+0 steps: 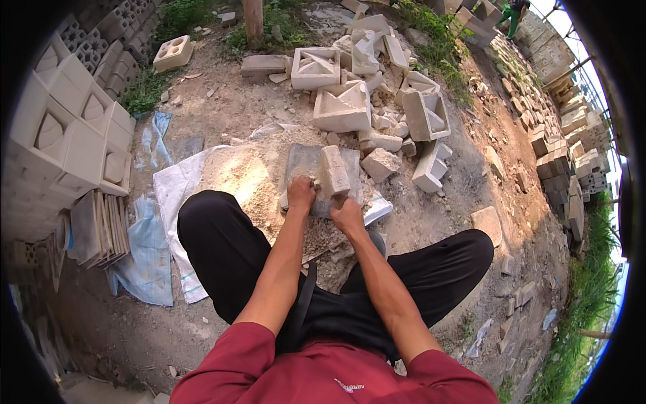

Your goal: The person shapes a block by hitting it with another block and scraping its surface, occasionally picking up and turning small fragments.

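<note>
My left hand [301, 193] is closed, low over a flat grey slab [299, 161]. Beside its fingers is a small pale chunk [284, 200]; what the fingers grip is mostly hidden. My right hand [348, 215] is wrapped round a short brown handle [339, 200]. That handle's far end meets a pale, dusty oblong block [334, 172] over the slab; I cannot tell whether the two are joined. Pale crushed powder [242, 168] is heaped left of the slab on a white woven sack [182, 182].
Broken pale decorative blocks [342, 106] and rubble lie piled ahead to the right. Stacked vent blocks [74, 135] stand at left, with thin boards [101, 229] leaning below them. A wooden post [253, 23] rises ahead. Blue torn sheeting [145, 249] lies on the left.
</note>
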{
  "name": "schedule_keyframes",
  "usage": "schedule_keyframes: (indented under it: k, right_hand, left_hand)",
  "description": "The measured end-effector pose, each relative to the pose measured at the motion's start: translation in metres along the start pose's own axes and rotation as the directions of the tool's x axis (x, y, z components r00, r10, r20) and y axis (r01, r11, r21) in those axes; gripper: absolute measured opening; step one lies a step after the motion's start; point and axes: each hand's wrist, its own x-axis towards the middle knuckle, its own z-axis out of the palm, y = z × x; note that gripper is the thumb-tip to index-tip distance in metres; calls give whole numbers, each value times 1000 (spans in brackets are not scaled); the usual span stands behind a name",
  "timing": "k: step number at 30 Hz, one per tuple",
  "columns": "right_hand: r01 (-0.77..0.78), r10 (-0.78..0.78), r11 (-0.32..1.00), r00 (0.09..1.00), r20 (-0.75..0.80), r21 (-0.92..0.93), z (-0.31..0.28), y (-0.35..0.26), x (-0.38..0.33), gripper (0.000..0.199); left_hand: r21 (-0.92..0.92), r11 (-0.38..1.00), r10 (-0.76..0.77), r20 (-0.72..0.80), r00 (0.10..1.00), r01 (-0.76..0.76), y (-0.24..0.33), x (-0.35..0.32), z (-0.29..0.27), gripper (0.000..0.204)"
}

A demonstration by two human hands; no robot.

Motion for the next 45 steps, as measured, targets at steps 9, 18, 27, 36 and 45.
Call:
schedule_keyframes:
  k: [9,18,27,36,45]
  right_hand:
    - [-4,6,999,999,45,-52,9,-5,-9,53]
    - [45,-39,994,997,-60,102,-3,-39,-13,50]
    - [54,-53,998,998,-14,31,-1,-29,-7,50]
    - [77,-72,995,995,76,-69,-8,-12,-4,50]
    - [22,-22,1000,999,40,-3,-4,-31,-7,56]
  left_hand:
    - [7,1000,5,-4,1000,-5,3,-2,0,8]
    - [44,998,-34,-19,999,35,-16,-6,2,8]
    - [64,998,-2,-13,1000,3,-14,-7,-4,9]
    - [50,998,34,1,999,-34,-2,-2,-4,9]
    - [98,994,48,-21,999,-46,-14,-6,2,8]
